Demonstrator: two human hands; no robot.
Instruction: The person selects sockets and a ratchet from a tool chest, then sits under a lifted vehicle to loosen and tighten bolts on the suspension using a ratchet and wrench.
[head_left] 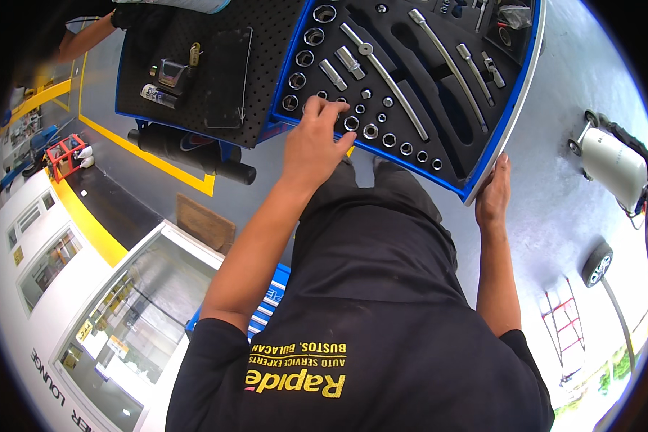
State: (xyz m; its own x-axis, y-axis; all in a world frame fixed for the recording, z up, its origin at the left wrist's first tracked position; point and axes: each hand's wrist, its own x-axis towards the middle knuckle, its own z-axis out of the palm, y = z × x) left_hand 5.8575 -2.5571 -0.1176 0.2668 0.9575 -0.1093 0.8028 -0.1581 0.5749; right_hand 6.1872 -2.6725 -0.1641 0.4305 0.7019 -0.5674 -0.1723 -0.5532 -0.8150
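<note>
Two hands: both at the blue-rimmed tool drawer (494, 140), one over its near edge, the other at its near right corner.
Left hand (317, 137): bent over the near edge toward the near left corner, thumb and fingers curled and parted; whether the fingertips pinch a socket I cannot tell.
Right hand (493, 194): laid along the outer side just by the near right corner; most fingers are hidden, so I cannot tell how firmly it holds.
Sockets (389, 140): standing in the black foam (314, 78) along the left and near edges, some right beside the left fingers; a brush of the knuckles or thumb could unseat a small one.
Near edge: with the row so close to the rim, a socket flicked outward could drop to the floor.
Look-alikes: similar round shapes would make seating one in the wrong pocket an easy slip.
Long jointed bar (367, 49): lying between the sockets and the slender bar (449, 59); a sharp jolt from the right hand might shift either.
</note>
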